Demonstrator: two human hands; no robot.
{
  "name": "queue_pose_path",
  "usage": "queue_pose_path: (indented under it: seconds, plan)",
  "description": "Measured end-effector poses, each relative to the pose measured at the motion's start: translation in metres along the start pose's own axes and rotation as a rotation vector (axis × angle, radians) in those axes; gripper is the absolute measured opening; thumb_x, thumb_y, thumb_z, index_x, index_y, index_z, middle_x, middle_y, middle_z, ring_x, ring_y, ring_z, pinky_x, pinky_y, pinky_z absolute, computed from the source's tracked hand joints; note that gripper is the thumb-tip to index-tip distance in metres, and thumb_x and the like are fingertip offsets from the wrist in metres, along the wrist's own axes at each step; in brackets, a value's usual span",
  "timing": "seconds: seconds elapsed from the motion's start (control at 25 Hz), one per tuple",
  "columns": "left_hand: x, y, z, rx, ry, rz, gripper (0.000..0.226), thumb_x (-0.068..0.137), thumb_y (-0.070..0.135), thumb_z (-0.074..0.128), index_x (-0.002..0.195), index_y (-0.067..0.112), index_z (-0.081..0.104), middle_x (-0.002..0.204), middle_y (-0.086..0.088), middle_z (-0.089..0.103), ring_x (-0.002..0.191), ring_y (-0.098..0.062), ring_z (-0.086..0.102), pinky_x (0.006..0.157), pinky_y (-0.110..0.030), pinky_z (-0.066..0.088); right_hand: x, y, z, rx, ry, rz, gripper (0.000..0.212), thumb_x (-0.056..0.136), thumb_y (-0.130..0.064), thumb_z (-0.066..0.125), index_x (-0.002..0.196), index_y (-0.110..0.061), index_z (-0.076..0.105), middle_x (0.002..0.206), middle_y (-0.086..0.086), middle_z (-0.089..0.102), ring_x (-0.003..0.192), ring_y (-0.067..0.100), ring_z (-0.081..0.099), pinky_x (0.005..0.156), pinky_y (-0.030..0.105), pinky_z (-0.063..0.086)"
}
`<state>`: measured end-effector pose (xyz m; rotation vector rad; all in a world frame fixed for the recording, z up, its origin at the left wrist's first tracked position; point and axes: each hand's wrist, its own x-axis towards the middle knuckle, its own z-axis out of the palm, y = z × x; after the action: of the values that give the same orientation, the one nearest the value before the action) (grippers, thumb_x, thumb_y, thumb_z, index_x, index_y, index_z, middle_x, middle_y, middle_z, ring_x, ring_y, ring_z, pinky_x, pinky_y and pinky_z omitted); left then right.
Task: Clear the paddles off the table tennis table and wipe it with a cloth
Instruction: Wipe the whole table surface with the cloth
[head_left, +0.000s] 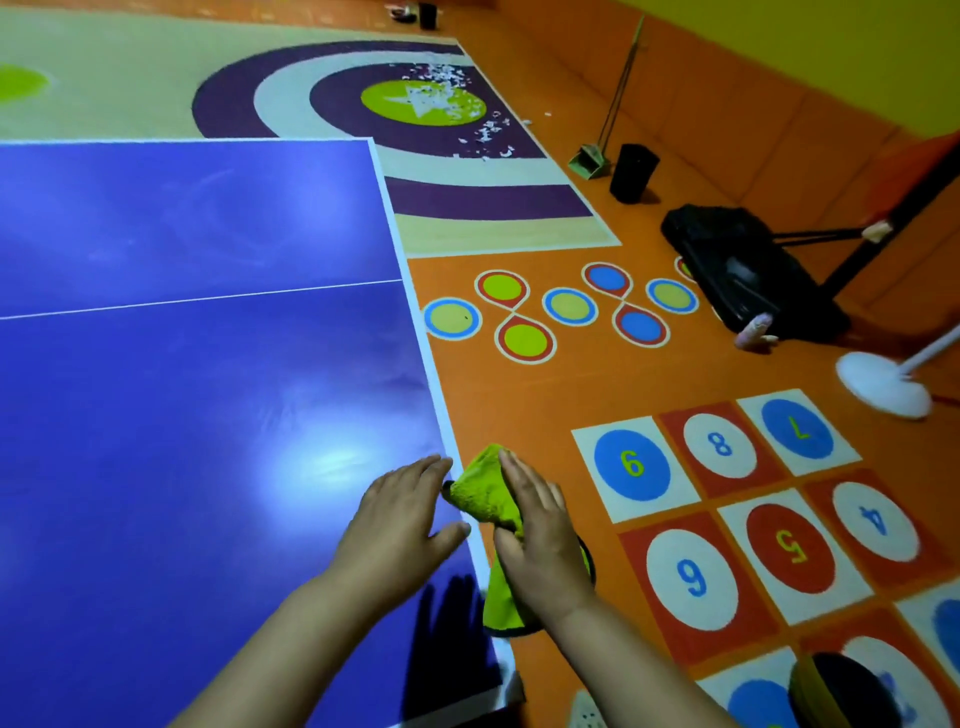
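The blue table tennis table (208, 389) fills the left of the view, and its visible top carries no paddles. My left hand (400, 525) lies flat on the top near the white right edge, fingers straight. Just past that edge, my right hand (540, 540) holds a green cloth (485, 493). Its fingers lie over the cloth, its thumb is under it, and the cloth's lower end hangs down beside the table. At the bottom right is a dark round object (836, 691), possibly a paddle; I cannot tell.
Orange floor with numbered circles runs along the table's right side. A white fan base (883, 384), a black bag (748, 275), a black bin (634, 171) and a dustpan (589, 163) stand further right. Paper scraps (447, 93) litter the floor beyond.
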<state>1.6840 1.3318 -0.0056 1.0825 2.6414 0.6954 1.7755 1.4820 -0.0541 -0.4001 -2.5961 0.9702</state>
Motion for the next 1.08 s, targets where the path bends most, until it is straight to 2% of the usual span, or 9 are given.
queue_pose_path:
  seconds: [0.12, 0.24, 0.4, 0.52, 0.6, 0.76, 0.88, 0.96, 1.08]
  plan:
    - [0.055, 0.051, 0.016, -0.110, 0.045, -0.016, 0.063, 0.081, 0.058, 0.050, 0.136, 0.029, 0.038, 0.131, 0.009, 0.051, 0.120, -0.014, 0.048, 0.094, -0.028, 0.038, 0.027, 0.037, -0.038, 0.028, -0.033, -0.024, 0.092, 0.071, -0.004, 0.054, 0.145, -0.045, 0.017, 0.143, -0.018, 0.032, 0.129, -0.001, 0.027, 0.108, 0.006, 0.012]
    - [0.118, 0.116, 0.050, -0.256, 0.072, -0.121, 0.043, 0.082, 0.046, 0.060, 0.121, 0.034, 0.048, 0.111, 0.012, 0.061, 0.101, -0.012, 0.058, 0.080, -0.032, 0.047, 0.056, 0.095, -0.093, 0.037, -0.067, -0.060, 0.090, 0.072, -0.008, 0.053, 0.144, -0.046, 0.014, 0.142, -0.021, 0.028, 0.131, -0.006, 0.020, 0.112, 0.021, 0.021]
    - [0.187, 0.178, 0.080, -0.345, 0.128, -0.246, 0.030, 0.076, 0.034, 0.065, 0.104, 0.034, 0.053, 0.088, 0.011, 0.064, 0.081, -0.011, 0.061, 0.071, -0.036, 0.050, 0.100, 0.158, -0.157, -0.007, -0.131, -0.093, 0.089, 0.077, -0.024, 0.059, 0.147, -0.044, 0.008, 0.147, -0.024, 0.019, 0.134, -0.015, 0.008, 0.110, 0.018, 0.021]
    - [0.228, 0.201, 0.089, -0.355, 0.189, -0.266, 0.026, 0.072, 0.025, 0.064, 0.096, 0.034, 0.057, 0.084, 0.013, 0.063, 0.079, -0.008, 0.061, 0.069, -0.035, 0.051, 0.140, 0.196, -0.185, 0.026, -0.203, -0.097, 0.090, 0.076, -0.045, 0.057, 0.148, -0.044, 0.003, 0.154, -0.020, 0.009, 0.142, -0.004, 0.006, 0.112, 0.017, 0.019]
    - [0.250, 0.201, 0.087, -0.272, 0.233, -0.264, 0.023, 0.071, 0.020, 0.064, 0.092, 0.030, 0.061, 0.085, 0.012, 0.061, 0.084, -0.010, 0.058, 0.068, -0.033, 0.048, 0.170, 0.210, -0.190, 0.084, -0.255, -0.086, 0.095, 0.076, -0.045, 0.064, 0.146, -0.046, -0.001, 0.155, -0.021, 0.003, 0.144, -0.001, 0.002, 0.115, 0.022, 0.020]
    - [0.298, 0.178, 0.077, -0.123, 0.274, -0.250, 0.024, 0.066, 0.041, 0.072, 0.085, 0.029, 0.064, 0.079, 0.011, 0.055, 0.082, -0.010, 0.053, 0.060, -0.029, 0.042, 0.242, 0.218, -0.179, 0.042, -0.350, -0.079, 0.097, 0.081, -0.030, 0.069, 0.146, -0.040, -0.003, 0.157, -0.010, 0.016, 0.144, 0.010, 0.013, 0.119, 0.034, 0.016]
    - [0.351, 0.154, 0.063, -0.082, 0.298, -0.305, 0.033, 0.064, 0.050, 0.057, 0.088, 0.028, 0.064, 0.084, 0.008, 0.057, 0.084, -0.007, 0.052, 0.061, -0.027, 0.043, 0.319, 0.218, -0.164, -0.098, -0.358, -0.158, 0.091, 0.081, -0.028, 0.066, 0.151, -0.036, 0.009, 0.149, -0.011, 0.033, 0.136, 0.014, 0.023, 0.114, 0.037, 0.023]
    - [0.394, 0.131, 0.047, -0.060, 0.281, -0.288, 0.024, 0.074, 0.037, 0.059, 0.095, 0.028, 0.064, 0.092, 0.008, 0.058, 0.092, -0.010, 0.053, 0.069, -0.030, 0.047, 0.377, 0.218, -0.151, -0.139, -0.365, -0.201, 0.080, 0.078, -0.028, 0.067, 0.147, -0.035, 0.027, 0.136, -0.010, 0.043, 0.124, 0.015, 0.030, 0.106, 0.035, 0.031]
    - [0.455, 0.093, 0.022, -0.019, 0.259, -0.277, 0.020, 0.080, 0.029, 0.062, 0.100, 0.029, 0.063, 0.095, 0.011, 0.059, 0.091, -0.009, 0.053, 0.069, -0.029, 0.049, 0.458, 0.217, -0.137, -0.220, -0.426, -0.237, 0.048, 0.075, -0.027, 0.067, 0.122, -0.030, 0.058, 0.108, -0.008, 0.047, 0.106, 0.016, 0.033, 0.087, 0.028, 0.034]
